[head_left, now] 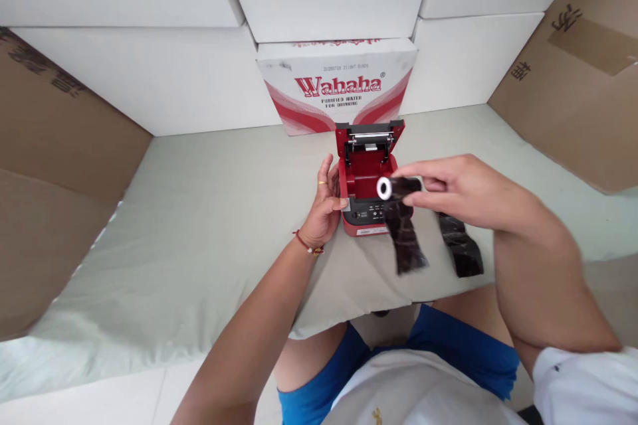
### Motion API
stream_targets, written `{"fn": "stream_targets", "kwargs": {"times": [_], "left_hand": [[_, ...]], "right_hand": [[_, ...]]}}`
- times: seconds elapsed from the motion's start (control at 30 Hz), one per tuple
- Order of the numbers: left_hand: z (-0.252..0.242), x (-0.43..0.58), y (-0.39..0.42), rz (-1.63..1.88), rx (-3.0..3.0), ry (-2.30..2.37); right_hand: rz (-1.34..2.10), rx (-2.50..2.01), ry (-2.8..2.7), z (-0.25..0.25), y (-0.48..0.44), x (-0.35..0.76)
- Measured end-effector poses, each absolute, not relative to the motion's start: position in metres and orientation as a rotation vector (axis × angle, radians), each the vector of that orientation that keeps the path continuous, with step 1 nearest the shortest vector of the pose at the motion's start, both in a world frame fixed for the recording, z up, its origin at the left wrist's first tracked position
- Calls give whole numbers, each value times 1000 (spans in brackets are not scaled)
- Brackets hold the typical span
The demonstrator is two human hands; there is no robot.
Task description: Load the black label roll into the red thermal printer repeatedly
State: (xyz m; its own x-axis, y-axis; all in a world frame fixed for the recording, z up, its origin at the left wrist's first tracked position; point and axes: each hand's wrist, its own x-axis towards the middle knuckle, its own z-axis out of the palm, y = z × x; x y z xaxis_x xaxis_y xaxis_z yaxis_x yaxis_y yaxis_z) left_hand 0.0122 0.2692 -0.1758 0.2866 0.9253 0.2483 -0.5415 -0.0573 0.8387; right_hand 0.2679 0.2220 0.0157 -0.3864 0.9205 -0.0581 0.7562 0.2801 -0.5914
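Observation:
A small red and black label printer (366, 179) sits on the cloth-covered table with its lid tilted up and its inner bay showing. My left hand (326, 209) steadies the printer's left side, thumb over the front left corner and fingers along the wall. Above the printer's right side, my right hand (443, 189) pinches a dark ribbon roll (406, 186) with a white core end facing left. A loose dark strip hangs from the roll in front of the printer. Another black strip (461, 246) lies on the cloth, below my right hand.
A white and red Wahaha water carton (343, 83) stands right behind the printer. White boxes (199, 73) are stacked along the back. Large brown cartons stand at the left (54, 179) and right (578, 73). The table's front edge is close to my legs.

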Motion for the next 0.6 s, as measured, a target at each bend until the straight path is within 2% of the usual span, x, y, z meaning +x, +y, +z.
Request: {"fn": "stream_targets", "kwargs": {"times": [0.13,0.23,0.37,0.47,0.6], "left_hand": [[-182,16,269,1307,1132,525],[-176,17,258,1461,1268,775],[-150,17,228,1760,1735,1183],[-134,21,210,1858,2187,1125],[-136,30,203,1741,2509,1033]], "right_hand": [[412,-1695,-2339,-10,257,219],[231,-1827,-2430,-22,269,201],[189,-1954,-2434,-27,273,195],[207,-1967,-2458,-29,274,194],[192,-1997,-2461,-31,277,188]]}}
